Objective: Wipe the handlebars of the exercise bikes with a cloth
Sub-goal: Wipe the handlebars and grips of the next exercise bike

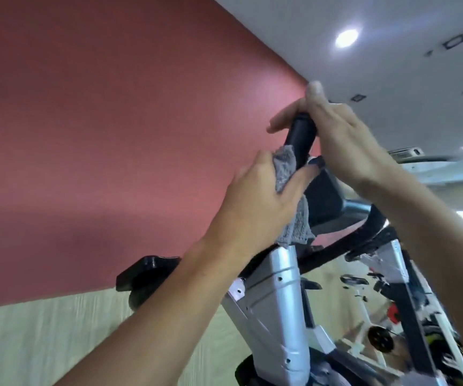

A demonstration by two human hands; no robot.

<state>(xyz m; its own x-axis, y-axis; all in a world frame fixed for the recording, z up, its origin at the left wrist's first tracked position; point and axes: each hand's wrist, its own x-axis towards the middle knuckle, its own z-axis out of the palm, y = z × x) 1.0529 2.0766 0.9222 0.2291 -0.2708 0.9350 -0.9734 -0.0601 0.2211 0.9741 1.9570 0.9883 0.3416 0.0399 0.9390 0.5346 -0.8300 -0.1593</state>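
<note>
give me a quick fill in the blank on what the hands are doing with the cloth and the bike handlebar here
1. The cloth is held in the ____ hand.
2. The right hand grips the top end of the black ____ of the bike.
3. The colour of the cloth is ____.
4. The wall behind the bike is ____.

Missing words: left; handlebar; grey; red

Two bare forearms, no sleeves, left hand [255,201], right hand [344,137], short fingernails
</note>
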